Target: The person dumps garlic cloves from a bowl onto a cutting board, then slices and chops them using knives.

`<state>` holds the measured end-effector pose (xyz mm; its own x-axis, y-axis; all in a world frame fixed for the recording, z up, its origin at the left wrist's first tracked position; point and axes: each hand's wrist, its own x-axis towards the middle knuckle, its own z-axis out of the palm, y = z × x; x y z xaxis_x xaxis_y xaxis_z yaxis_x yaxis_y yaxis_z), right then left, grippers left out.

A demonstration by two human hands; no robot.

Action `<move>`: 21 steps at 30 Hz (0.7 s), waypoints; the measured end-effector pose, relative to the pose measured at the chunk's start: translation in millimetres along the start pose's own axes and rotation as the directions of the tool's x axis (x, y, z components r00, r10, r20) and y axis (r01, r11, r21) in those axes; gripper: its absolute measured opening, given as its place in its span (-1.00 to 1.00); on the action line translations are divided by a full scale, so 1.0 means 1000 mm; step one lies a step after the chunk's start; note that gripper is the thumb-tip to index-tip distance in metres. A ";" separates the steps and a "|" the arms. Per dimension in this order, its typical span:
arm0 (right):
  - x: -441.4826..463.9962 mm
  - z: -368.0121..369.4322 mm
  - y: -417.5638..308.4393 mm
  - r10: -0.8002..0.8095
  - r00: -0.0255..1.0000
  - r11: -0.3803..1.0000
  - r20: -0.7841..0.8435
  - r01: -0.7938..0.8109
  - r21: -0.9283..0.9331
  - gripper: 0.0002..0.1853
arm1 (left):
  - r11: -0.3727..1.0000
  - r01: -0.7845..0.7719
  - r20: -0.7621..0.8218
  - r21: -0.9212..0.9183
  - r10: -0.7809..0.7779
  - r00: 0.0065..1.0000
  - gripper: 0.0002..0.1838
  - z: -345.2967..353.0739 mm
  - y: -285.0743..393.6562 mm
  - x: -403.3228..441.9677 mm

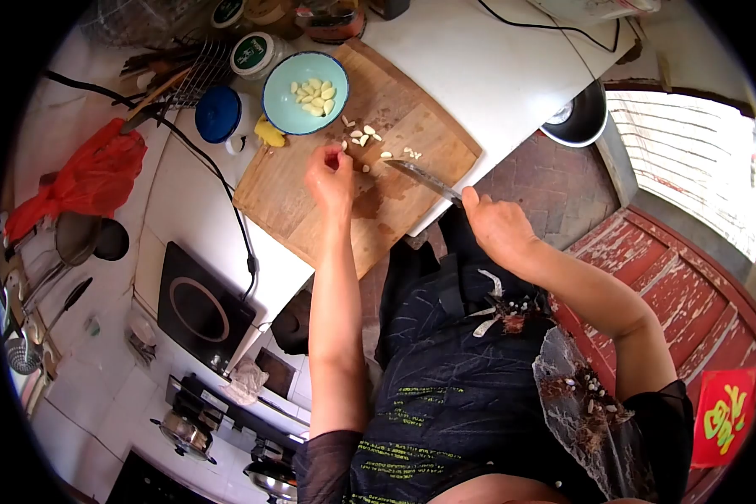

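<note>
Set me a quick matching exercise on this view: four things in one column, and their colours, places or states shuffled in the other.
1. knife
2. bowl
3. plastic bag
4. flat hob

A. black, with a pale ring
B. in the right hand
C. red
D. holding pale cloves

Pairs: 1-B, 2-D, 3-C, 4-A

Lower right of my view: red paper (724,417) bearing the gold character 福. Upper left: green-labelled jar lid (252,53), its white script illegible to me. Lower centre: dark garment (411,412), yellow-green lettering unreadable.
</note>
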<state>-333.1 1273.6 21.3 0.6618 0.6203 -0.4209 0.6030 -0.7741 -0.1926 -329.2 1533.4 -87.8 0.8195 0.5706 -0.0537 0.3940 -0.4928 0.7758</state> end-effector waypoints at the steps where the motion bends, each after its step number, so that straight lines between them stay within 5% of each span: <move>1: 0.000 -0.001 0.000 -0.004 1.000 1.000 0.002 0.004 0.004 -0.79 | 0.995 0.064 0.018 -0.076 -0.063 0.998 -0.91 -0.002 -0.001 -0.003; 6: 0.000 -0.002 0.001 -0.018 1.000 1.000 0.003 0.018 -0.004 -0.79 | 0.987 0.044 -0.025 -0.153 -0.049 0.999 -0.91 -0.004 0.006 -0.013; 9: 0.000 -0.002 0.001 -0.019 1.000 1.000 0.010 0.019 -0.011 -0.79 | 0.992 -0.107 -0.131 0.072 0.116 0.984 -0.90 -0.001 0.015 -0.004; 11: 0.001 -0.001 0.001 -0.026 1.000 1.000 0.001 0.026 -0.014 -0.79 | 0.944 -0.246 0.012 0.218 0.249 0.968 -0.81 0.002 0.007 0.007; 15: 0.000 -0.002 0.002 -0.025 1.000 1.000 -0.010 0.025 0.003 -0.79 | 0.993 -0.057 0.072 0.101 0.050 0.996 -0.80 -0.002 0.012 0.005; 16: 0.001 -0.002 0.004 -0.023 1.000 1.000 -0.010 0.023 0.010 -0.79 | 0.948 0.224 0.129 -0.227 -0.199 0.972 -0.80 -0.006 0.015 0.000; 17: 0.001 -0.001 0.005 -0.022 1.000 1.000 -0.008 0.022 0.017 -0.78 | 0.723 0.476 0.260 -0.501 -0.399 0.879 -0.79 -0.009 0.017 -0.004; 18: 0.000 0.000 0.006 -0.021 1.000 1.000 -0.008 0.021 0.018 -0.78 | 0.723 0.477 0.261 -0.499 -0.400 0.879 -0.79 -0.012 0.018 -0.009; 20: -0.001 0.002 0.012 -0.026 1.000 0.995 -0.011 0.027 0.094 -0.76 | 0.140 0.608 0.526 -0.781 -0.376 0.763 -0.78 -0.014 0.021 -0.021; 21: -0.002 0.003 0.014 -0.028 1.000 0.995 -0.010 0.029 0.094 -0.76 | 0.140 0.607 0.525 -0.782 -0.378 0.763 -0.78 -0.012 0.026 -0.026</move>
<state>-327.6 1261.2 16.7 0.6489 0.6432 -0.4064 0.5774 -0.7641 -0.2875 -345.4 1513.8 -58.3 0.6945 0.2766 -0.6642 0.2273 0.7915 0.5674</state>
